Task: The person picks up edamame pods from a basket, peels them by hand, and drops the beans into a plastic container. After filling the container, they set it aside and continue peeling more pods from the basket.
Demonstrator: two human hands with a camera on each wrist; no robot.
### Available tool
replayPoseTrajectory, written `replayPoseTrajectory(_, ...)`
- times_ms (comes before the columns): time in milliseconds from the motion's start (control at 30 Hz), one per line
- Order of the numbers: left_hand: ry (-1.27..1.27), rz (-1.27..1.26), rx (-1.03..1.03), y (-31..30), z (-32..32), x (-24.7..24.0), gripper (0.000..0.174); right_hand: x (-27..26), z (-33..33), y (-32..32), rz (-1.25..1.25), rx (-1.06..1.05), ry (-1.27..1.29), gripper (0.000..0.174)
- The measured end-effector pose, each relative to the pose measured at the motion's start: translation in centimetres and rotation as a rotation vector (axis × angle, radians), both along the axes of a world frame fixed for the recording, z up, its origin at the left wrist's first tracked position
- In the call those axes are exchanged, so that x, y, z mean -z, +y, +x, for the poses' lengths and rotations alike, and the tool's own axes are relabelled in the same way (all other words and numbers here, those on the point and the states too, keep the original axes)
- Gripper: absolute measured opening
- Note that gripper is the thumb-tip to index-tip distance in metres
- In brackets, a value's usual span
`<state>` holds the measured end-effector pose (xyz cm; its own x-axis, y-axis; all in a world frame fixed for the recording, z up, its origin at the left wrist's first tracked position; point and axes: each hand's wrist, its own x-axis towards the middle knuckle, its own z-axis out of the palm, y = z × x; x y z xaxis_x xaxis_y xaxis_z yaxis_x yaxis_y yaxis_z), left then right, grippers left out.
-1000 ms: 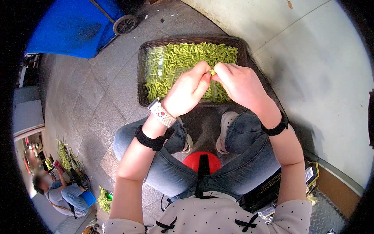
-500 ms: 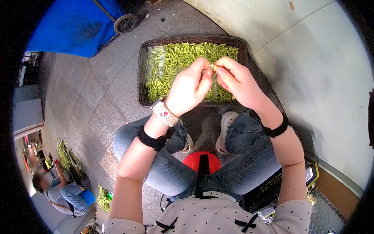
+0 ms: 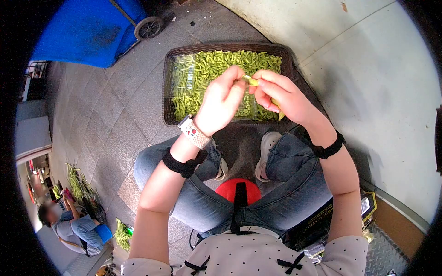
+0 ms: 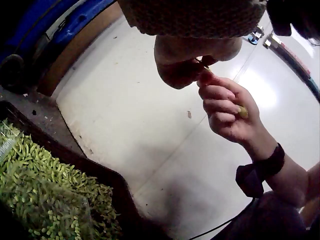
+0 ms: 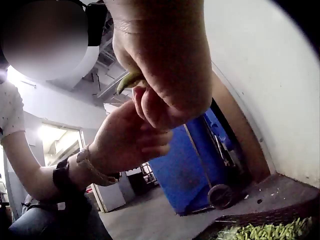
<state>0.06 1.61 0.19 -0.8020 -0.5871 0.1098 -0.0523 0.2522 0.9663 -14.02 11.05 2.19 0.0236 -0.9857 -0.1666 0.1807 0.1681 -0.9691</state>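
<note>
Parting slightly above the woven basket (image 3: 287,64), the left hand (image 3: 218,99) and right hand (image 3: 287,99) are now exposing more of the edamame pod (image 3: 252,81) between their fingertips than half a second ago, suggesting it is being pulled apart. The left hand is pinching one end, the right hand the other, just right of the basket's middle. The pod is looking yellow-green and slightly bent, with a pale patch. A green tip (image 3: 281,116) is now poking from the right hand's curled fingers over the basket's near-right corner.

The black box (image 3: 307,226) reads — in part — "MONIZATION".
</note>
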Motion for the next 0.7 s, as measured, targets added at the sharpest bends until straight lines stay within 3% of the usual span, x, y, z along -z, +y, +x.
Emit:
replayPoseTrajectory(167,0.044,0.142,0.059,-0.1,-0.1,0.1,0.015,0.4,0.5,0.2,-0.032,0.017,0.334,0.016)
replayPoseTrajectory(400,-0.04,-0.127,-0.011,0.2,-0.2,0.2,0.015,0.6,1.0,0.3,-0.015,0.097,0.392,0.016)
replayPoseTrajectory(500,-0.077,-0.241,-0.086,0.2,-0.2,0.0,0.016,1.9,0.9,-0.1,-0.041,0.201,0.592,0.016)
replayPoseTrajectory(600,-0.012,-0.215,-0.094,0.3,-0.3,0.1,0.016,0.6,0.6,0.1,0.038,0.129,0.189,0.014)
replayPoseTrajectory(700,0.033,-0.09,-0.083,0.2,-0.3,0.1,0.017,0.2,0.8,0.1,-0.024,0.168,0.198,0.012)
